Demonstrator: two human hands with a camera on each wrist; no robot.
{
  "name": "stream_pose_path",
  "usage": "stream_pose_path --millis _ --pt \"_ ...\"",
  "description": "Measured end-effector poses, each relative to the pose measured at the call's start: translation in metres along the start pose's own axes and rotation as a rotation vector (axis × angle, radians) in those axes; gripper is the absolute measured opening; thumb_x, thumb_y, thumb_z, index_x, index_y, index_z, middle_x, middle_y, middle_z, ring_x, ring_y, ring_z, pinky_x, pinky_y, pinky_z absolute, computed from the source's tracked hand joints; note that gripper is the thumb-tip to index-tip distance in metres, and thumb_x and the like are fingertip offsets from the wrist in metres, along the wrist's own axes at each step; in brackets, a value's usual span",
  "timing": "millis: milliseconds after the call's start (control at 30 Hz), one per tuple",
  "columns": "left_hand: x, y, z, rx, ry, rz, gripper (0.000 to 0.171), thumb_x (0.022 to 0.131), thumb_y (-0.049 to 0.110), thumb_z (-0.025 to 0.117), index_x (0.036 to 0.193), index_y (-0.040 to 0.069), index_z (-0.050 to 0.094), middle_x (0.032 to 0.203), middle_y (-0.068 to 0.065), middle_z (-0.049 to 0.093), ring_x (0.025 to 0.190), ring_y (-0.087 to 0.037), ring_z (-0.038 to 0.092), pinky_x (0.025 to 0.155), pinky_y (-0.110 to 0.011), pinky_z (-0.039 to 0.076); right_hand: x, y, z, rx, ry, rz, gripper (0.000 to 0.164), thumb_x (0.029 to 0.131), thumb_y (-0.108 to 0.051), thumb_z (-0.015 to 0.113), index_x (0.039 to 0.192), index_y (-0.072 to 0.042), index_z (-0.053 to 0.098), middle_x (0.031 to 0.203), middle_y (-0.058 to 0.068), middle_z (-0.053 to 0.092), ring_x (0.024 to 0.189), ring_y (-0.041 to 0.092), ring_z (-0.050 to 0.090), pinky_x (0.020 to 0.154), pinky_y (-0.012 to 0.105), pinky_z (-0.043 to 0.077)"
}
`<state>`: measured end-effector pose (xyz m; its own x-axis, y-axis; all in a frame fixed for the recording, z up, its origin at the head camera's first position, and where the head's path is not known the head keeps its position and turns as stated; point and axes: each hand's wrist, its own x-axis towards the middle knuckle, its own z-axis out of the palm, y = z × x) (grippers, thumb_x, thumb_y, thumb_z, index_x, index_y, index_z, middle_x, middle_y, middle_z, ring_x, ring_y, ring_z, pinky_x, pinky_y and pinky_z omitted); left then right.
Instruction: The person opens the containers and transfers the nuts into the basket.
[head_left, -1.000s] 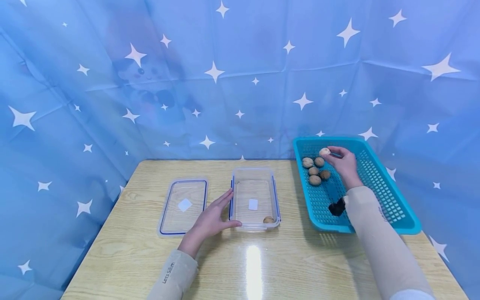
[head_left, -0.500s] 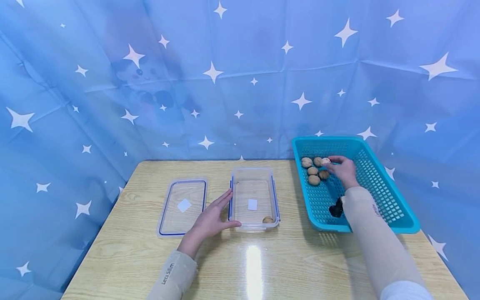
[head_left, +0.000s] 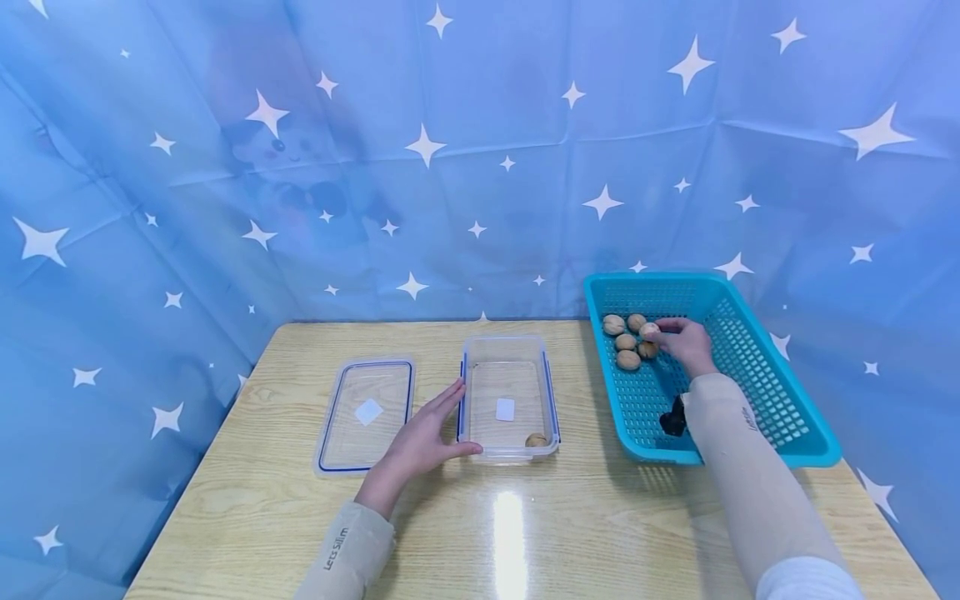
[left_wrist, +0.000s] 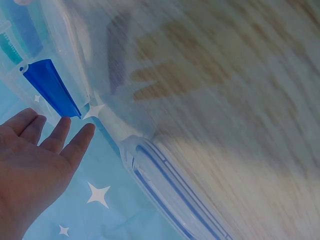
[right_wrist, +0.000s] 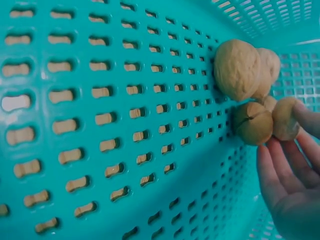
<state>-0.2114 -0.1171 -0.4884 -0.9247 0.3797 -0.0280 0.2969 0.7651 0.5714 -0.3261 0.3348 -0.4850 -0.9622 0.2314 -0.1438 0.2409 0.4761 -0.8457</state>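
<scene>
My right hand [head_left: 686, 343] is inside the turquoise basket [head_left: 783, 379], pinching a walnut [right_wrist: 286, 119] between thumb and fingers. Close beside that nut lie several other walnuts [head_left: 627, 360], grouped toward the basket's back left. Spread along the left side of a clear plastic container [head_left: 506, 375] is my left hand [head_left: 417, 442], its fingers straight and its thumb at the near left corner. A single walnut [head_left: 536, 440] sits in that container's near right corner. In the left wrist view, the extended fingers [left_wrist: 75, 145] appear near a blue clip [left_wrist: 52, 87].
A clear lid [head_left: 367, 417] with a blue seal lies on the wooden table [head_left: 247, 500], left of the container. Behind the table hangs a blue curtain [head_left: 480, 167] with white stars. A black device [head_left: 673, 418] shows at the right wrist.
My right hand, with the walnut in its pinch, has come down and slightly toward me, in among the other walnuts. The left hand keeps its place at the container.
</scene>
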Motion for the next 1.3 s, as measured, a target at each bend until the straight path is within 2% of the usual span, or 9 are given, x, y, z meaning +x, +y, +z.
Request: stream_pose_path --millis 200,567,967,1300 --pt "0.000 0.000 0.000 0.001 -0.002 0.006 0.103 0.077 0.054 0.079 0.158 0.018 0.028 0.167 0.004 0.021 0.152 -0.030 0.029 0.121 -0.053 0.032 0.000 0.001 -0.002 -0.014 -0.014 -0.044 0.052 0.103 -0.027 0.053 0.142 0.006 0.047 0.145 0.032 0.046 0.129 0.047 0.047 0.103 0.057 0.048" --pt "0.000 0.001 0.000 0.003 -0.002 0.003 0.102 0.078 0.054 0.079 0.158 0.018 0.028 0.167 0.005 0.021 0.152 -0.030 0.028 0.121 -0.053 0.032 0.002 0.001 -0.001 0.022 0.013 -0.001 0.051 0.103 -0.022 0.053 0.146 0.004 0.044 0.146 0.030 0.047 0.130 0.046 0.050 0.109 0.055 0.047" --pt "-0.001 0.001 0.000 0.001 0.003 0.008 0.102 0.078 0.054 0.079 0.158 0.018 0.028 0.167 0.004 0.022 0.151 -0.032 0.029 0.120 -0.054 0.033 0.002 0.000 -0.002 0.049 0.043 -0.013 0.050 0.103 -0.022 0.054 0.146 0.003 0.046 0.146 0.027 0.048 0.131 0.043 0.050 0.109 0.052 0.048" --pt "-0.001 0.001 -0.001 0.002 0.007 0.013 0.102 0.078 0.056 0.078 0.158 0.018 0.028 0.167 0.003 0.022 0.151 -0.032 0.030 0.120 -0.055 0.033 -0.005 -0.011 -0.002 0.087 0.042 -0.050 0.053 0.103 -0.026 0.054 0.148 0.000 0.044 0.148 0.025 0.047 0.133 0.041 0.048 0.111 0.049 0.047"
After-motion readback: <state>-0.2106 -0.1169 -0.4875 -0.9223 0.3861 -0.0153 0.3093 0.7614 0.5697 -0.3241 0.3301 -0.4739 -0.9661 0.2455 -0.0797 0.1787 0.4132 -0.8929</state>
